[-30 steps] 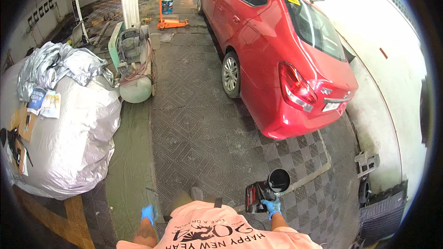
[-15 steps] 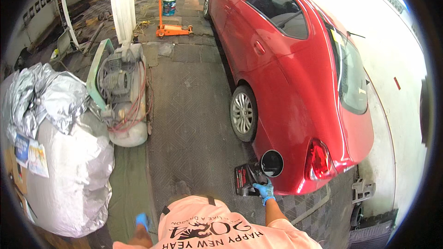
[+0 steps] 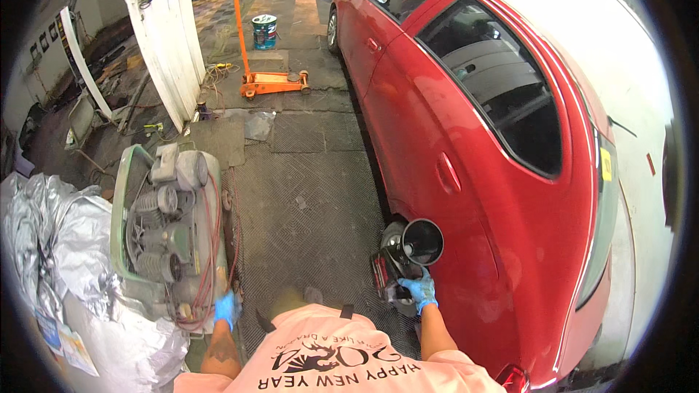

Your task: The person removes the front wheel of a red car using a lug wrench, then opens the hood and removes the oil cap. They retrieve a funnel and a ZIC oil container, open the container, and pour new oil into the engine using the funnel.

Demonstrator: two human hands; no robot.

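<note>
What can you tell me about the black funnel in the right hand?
The funnel is black, looks like plastic, with a wide round mouth tipped toward the camera and slightly right. Its narrow end is hidden behind a dark tool with red parts carried with it. The right hand, in a blue glove, grips below the cone. It sits close beside the red car, near the rear wheel arch.

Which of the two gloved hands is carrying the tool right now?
The right hand, beside the red car, grips a black power tool with a round cup-shaped head. The left hand holds nothing and hangs next to the green compressor.
</note>
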